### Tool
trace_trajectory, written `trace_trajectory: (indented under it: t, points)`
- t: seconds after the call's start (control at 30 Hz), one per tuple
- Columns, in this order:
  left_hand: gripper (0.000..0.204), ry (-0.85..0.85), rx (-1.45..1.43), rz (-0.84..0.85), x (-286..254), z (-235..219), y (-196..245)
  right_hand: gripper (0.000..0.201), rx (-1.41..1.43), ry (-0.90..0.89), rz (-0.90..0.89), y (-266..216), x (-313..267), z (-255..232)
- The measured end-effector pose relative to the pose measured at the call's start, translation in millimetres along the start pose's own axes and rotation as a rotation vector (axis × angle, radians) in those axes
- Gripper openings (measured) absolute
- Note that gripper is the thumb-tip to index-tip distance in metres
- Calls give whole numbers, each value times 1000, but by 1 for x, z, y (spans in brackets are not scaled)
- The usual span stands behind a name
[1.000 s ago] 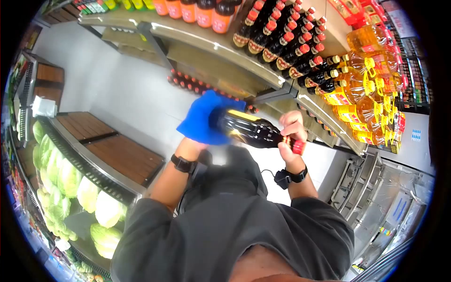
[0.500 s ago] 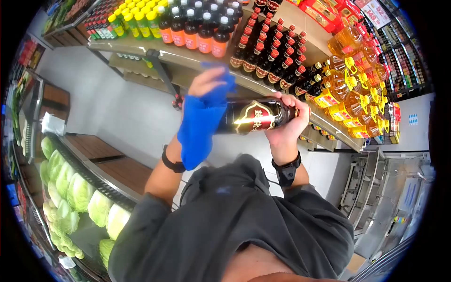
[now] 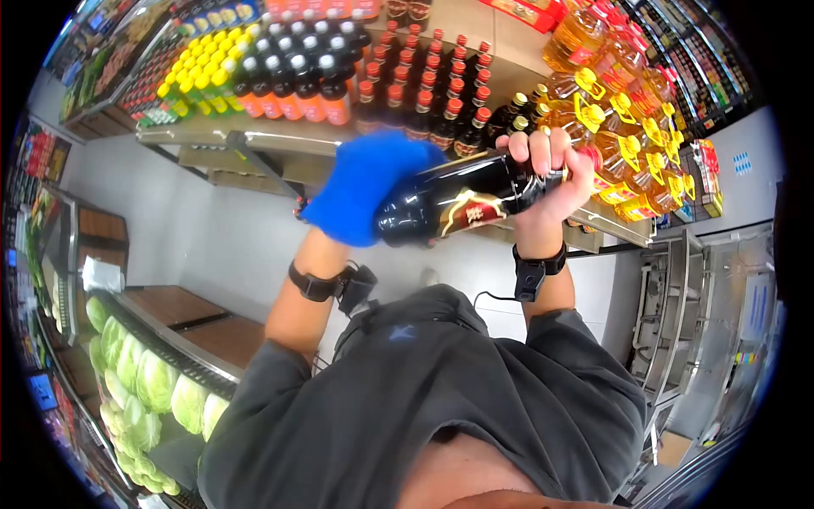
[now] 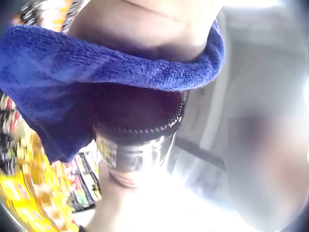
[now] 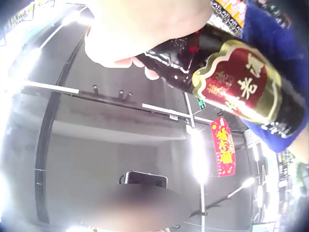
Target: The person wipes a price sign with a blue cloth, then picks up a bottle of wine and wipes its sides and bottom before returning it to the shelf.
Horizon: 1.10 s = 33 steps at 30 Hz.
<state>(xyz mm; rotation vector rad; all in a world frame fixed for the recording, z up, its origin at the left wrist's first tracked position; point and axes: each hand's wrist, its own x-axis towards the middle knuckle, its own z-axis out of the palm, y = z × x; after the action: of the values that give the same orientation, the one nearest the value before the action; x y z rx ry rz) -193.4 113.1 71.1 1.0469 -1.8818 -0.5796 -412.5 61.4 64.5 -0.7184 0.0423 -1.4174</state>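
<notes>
A dark glass bottle (image 3: 441, 204) with a red and gold label lies nearly level in front of the person. The right hand (image 3: 547, 182) grips it round the neck, fingers curled below the red cap. At the bottle's base is a blue cloth (image 3: 360, 187), which covers most of the left hand (image 4: 145, 29); its fingers are hidden. In the left wrist view the cloth (image 4: 116, 65) drapes between that hand and the bottle (image 4: 137, 113). The right wrist view shows the bottle's label (image 5: 241, 82) facing the camera, with the cloth (image 5: 277, 43) behind the lower end.
Ahead runs a shelf (image 3: 203, 136) bearing red-capped bottles (image 3: 424, 102), white-capped bottles (image 3: 297, 89) and yellow-capped ones (image 3: 199, 72). Large oil bottles (image 3: 623, 144) stand at the right. Cabbages (image 3: 153, 377) lie in a display at the lower left.
The cloth, pulled away along the left forearm half a second ago, is back against the bottle's base. The right hand and bottle neck have moved up and right, and the view has shifted.
</notes>
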Motion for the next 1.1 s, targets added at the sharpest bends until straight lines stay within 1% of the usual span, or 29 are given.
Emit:
trace_trajectory:
  t: [0.03,0.1,0.13,0.17,0.2,0.23,0.27,0.3,0.33,0.37,0.4,0.43,0.5,0.57,0.6,0.7,0.73,0.77,0.83,0.87,0.93,0.97,1.0,1.07,1.1]
  points:
    - [19,-31,137,34,9,3,13,23,12,101,12,-11,2,-4]
    - [24,30,-241,-281,18,31,23,23,55,79,-29,-25,6,-18]
    - [33,-9,-38,-84,24,33,20,22,14,67,-88,-31,7,-21]
    - [40,143,329,77,27,53,10,22,-26,56,-147,-36,9,-24]
    - [41,176,392,103,40,62,26,21,-42,16,-200,-42,12,-29]
    - [43,209,457,133,52,69,41,22,-21,68,-218,-50,13,-31]
    - [47,302,483,242,58,80,35,22,0,117,-236,-59,16,-32]
    - [47,326,509,280,63,88,33,22,21,166,-251,-68,19,-34]
    - [46,351,535,314,66,94,32,22,50,155,-252,-76,22,-37]
    - [46,377,560,348,69,99,33,20,28,106,-252,-83,24,-40]
    - [45,333,496,295,70,99,36,19,6,60,-252,-89,25,-42]
    - [42,335,405,291,77,101,34,18,-17,16,-249,-96,26,-44]
    - [37,214,207,205,82,98,26,16,-97,-178,-230,-108,31,-47]
    - [34,-48,-76,-76,92,90,34,16,-196,-381,-228,-119,39,-51]
    - [33,-180,-222,-218,96,87,38,18,-156,-420,-192,-123,43,-51]
    - [33,-375,-649,-349,109,94,39,20,-60,-547,-36,-133,58,-60]
    - [35,-338,-680,-306,103,103,41,22,13,-525,27,-134,62,-62]
    - [37,-302,-711,-261,98,112,42,24,66,-435,77,-134,60,-57]
    - [43,-241,-751,-178,89,126,43,25,202,-418,139,-136,69,-58]
    - [46,-207,-693,-96,92,129,41,25,251,-398,159,-136,72,-59]
    - [54,-140,-387,141,100,128,42,25,255,-409,202,-138,85,-71]
    - [57,-54,-15,318,103,126,51,25,259,-404,219,-138,88,-76]
    - [59,-91,-48,298,106,127,46,24,244,-365,232,-139,88,-76]
    - [64,-159,-110,267,120,127,30,23,221,-358,246,-140,90,-79]
    - [66,-216,-63,225,120,124,27,23,210,-352,252,-140,90,-80]
